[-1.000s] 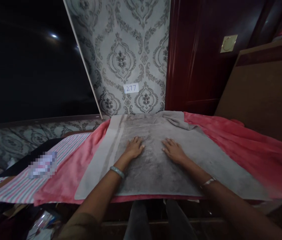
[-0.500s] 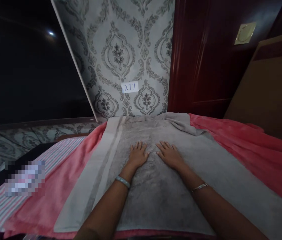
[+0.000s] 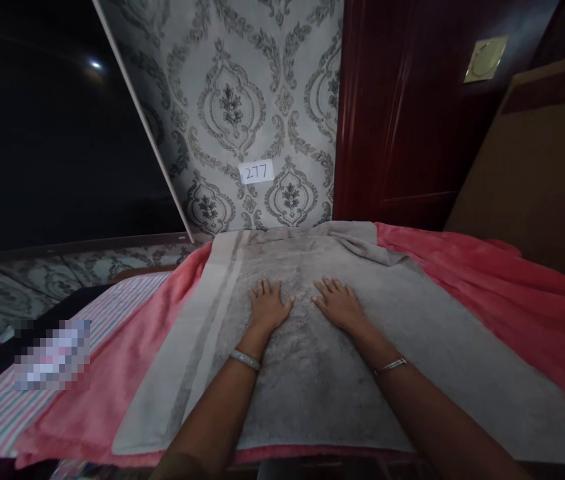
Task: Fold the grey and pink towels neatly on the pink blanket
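Left hand point(image 3: 268, 308) and right hand point(image 3: 338, 307) are resting flat, fingers spread, gripping nothing, on gray cloth point(image 3: 312, 400). Gray cloth is lying over red blanket point(image 3: 502, 293), striped fabric point(image 3: 122, 303) showing left of gray cloth

A gap runs near to far over the grey cloth point(image 3: 312, 393) between left grip point(image 3: 268, 308) and right grip point(image 3: 341, 308); bunched folds point(image 3: 369, 249) rise at its far right, the patterned wall point(image 3: 282, 100) blocks the far side, the black screen point(image 3: 52, 153) the far left
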`<state>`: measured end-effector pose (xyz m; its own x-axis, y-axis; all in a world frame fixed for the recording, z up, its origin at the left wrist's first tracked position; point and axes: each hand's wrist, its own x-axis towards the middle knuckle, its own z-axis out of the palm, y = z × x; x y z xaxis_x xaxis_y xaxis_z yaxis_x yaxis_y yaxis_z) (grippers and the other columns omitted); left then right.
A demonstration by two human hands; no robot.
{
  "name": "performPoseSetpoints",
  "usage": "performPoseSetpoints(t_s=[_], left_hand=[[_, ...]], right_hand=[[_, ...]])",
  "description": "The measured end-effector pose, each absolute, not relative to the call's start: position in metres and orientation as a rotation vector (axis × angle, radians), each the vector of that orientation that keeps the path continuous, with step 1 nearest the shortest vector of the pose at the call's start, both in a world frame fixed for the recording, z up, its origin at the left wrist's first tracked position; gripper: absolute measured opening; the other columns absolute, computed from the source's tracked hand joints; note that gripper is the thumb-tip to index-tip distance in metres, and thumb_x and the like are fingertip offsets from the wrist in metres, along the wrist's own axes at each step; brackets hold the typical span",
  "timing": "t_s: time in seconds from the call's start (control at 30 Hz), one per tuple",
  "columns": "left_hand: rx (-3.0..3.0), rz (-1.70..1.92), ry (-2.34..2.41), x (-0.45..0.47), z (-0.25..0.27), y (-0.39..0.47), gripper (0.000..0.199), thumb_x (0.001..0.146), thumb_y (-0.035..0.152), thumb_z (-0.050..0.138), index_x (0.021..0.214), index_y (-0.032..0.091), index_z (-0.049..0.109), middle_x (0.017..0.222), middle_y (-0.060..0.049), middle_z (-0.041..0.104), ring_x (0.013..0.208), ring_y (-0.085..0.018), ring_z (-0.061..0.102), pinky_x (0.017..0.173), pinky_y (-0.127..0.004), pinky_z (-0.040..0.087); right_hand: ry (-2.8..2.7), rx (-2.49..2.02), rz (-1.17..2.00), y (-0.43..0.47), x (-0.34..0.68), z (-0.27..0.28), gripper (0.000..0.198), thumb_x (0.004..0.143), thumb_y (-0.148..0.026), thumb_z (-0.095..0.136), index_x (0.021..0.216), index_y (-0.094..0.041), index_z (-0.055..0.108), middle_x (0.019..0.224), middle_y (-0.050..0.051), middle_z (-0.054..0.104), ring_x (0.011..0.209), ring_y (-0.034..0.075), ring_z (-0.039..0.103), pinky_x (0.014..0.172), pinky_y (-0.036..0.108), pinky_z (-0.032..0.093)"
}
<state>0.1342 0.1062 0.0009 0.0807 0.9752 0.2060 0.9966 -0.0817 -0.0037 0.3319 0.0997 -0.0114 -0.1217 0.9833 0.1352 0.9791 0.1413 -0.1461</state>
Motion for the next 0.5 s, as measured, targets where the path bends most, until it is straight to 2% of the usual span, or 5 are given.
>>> performPoseSetpoints(t_s=[0.07,0.2,0.33,0.5], left_hand=[[-2.282,-0.165,-1.994,0.133,0.003,0.106,0.073,0.096,0.063,0.03,0.155,0.02,0.037,0.162,-0.019,0.031,0.15,-0.039,0.025,0.118,-0.065,0.021],[-2.503,-0.102,-1.849,0.129,0.007,0.108,0.061,0.101,0.054,0.026,0.156,0.03,0.034,0.165,-0.007,0.028,0.152,-0.032,0.022,0.119,-0.065,0.019],[-2.691,-0.114,-1.712,0.126,0.007,0.11,0.053,0.103,0.044,0.028,0.155,0.034,0.034,0.165,-0.001,0.029,0.153,-0.028,0.021,0.12,-0.065,0.017],[-2.681,-0.367,-1.685,0.119,0.012,0.109,0.048,0.102,0.034,0.032,0.146,0.033,0.049,0.161,0.0,0.037,0.151,-0.02,0.027,0.124,-0.049,0.021]], right_hand=[[-2.187,-1.957,0.01,0.099,0.331,-0.012,0.058,0.102,-0.049,0.034,0.155,-0.025,0.038,0.162,0.007,0.032,0.149,0.03,0.027,0.118,0.051,0.023],[-2.17,-1.961,-0.005,0.1,0.331,-0.013,0.057,0.102,-0.048,0.034,0.155,-0.026,0.039,0.162,0.008,0.033,0.148,0.029,0.029,0.117,0.051,0.024],[-2.165,-1.952,-0.016,0.101,0.331,-0.016,0.057,0.102,-0.047,0.033,0.154,-0.024,0.041,0.161,0.01,0.034,0.148,0.029,0.03,0.117,0.051,0.024],[-2.206,-1.928,-0.008,0.103,0.337,-0.017,0.059,0.102,-0.048,0.03,0.154,-0.023,0.04,0.161,0.011,0.034,0.148,0.031,0.03,0.116,0.053,0.025]])
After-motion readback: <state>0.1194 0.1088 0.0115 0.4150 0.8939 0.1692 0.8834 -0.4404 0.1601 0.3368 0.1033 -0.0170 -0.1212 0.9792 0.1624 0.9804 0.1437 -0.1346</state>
